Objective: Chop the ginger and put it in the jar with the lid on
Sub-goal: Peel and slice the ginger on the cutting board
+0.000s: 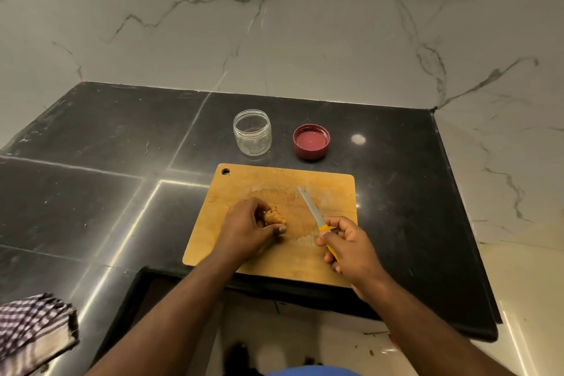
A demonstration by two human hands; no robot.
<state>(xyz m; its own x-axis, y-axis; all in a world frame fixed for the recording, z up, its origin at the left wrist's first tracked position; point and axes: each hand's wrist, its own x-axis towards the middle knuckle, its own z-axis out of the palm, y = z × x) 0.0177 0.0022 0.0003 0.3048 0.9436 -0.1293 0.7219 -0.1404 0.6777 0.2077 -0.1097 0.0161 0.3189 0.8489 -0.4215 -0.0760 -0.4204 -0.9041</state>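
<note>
Head view: one camera, looking down over both arms
Hands: two, both over the board
Left hand (pixel 250 230): fingers curled round the ginger, pinning it to the board
Right hand (pixel 348 246): fingers wrapped round the yellow handle of the knife, blade pointing up and away to the left
Ginger (pixel 274 216): one knobbly piece, whole as far as I can see, on the middle of the board, partly hidden under the left fingers
Knife (pixel 311 207): one, slim grey blade, its tip above the board, well apart from the ginger
Chopping board (pixel 332 189): one, wooden, a hanging hole in its far left corner, lying at the near edge of the table
Jar (pixel 252 132): one, clear, open at the top, standing upright just beyond the board
Lid (pixel 311 142): one, red, lying inner side up beside the jar on its right, not touching it
Table (pixel 106 137): black polished stone
Cloth (pixel 33 327): one, checked, at the lower left
Writing: none that can be read
</note>
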